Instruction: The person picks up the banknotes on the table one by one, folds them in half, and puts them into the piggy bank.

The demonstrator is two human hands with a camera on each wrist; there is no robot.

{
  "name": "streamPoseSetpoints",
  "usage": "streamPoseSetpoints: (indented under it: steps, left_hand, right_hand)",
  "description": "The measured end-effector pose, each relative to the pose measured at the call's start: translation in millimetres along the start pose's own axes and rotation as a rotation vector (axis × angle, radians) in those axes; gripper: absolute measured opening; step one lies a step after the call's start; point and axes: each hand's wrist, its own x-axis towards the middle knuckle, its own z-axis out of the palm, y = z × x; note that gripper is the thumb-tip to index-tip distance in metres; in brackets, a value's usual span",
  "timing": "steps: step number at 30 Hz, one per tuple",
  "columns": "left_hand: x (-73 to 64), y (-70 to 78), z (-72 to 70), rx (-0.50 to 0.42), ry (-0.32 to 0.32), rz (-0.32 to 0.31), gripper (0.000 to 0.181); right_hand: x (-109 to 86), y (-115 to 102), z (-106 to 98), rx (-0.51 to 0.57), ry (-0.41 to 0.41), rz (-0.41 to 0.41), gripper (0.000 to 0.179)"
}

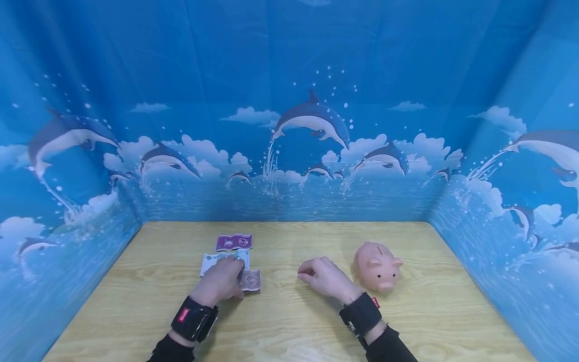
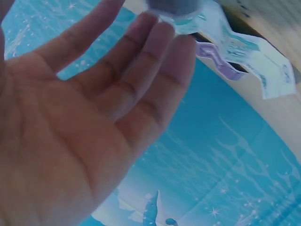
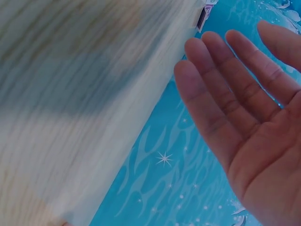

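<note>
In the head view my left hand (image 1: 220, 281) reaches over paper banknotes on the table's left half. It covers part of a white-and-green banknote (image 1: 210, 262). A greyish-brown banknote (image 1: 251, 280) lies beside its fingers, and a purple banknote (image 1: 233, 242) lies just beyond. In the left wrist view the left hand (image 2: 89, 108) has slightly bent fingers, their tips by a blurred greyish edge; no firm grip shows. My right hand (image 1: 326, 277) hovers with nothing in it, left of a pink piggy bank (image 1: 376, 266). Its fingers (image 3: 218, 113) are loosely extended in the right wrist view.
The light wooden table (image 1: 289, 322) is enclosed at the back and sides by a blue dolphin-print curtain (image 1: 289, 196). The piggy bank has a slot on its back and faces forward. Black bands (image 1: 194, 319) are strapped round both wrists.
</note>
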Motion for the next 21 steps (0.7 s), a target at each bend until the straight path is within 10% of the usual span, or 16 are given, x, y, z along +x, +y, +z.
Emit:
streamPoseSetpoints:
  steps: [21]
  left_hand:
    - [29.0,50.5,3.1,-0.120,0.338,0.256,0.065]
  right_hand:
    - [7.7,-7.4,1.9,0.260,0.197,0.112,0.041]
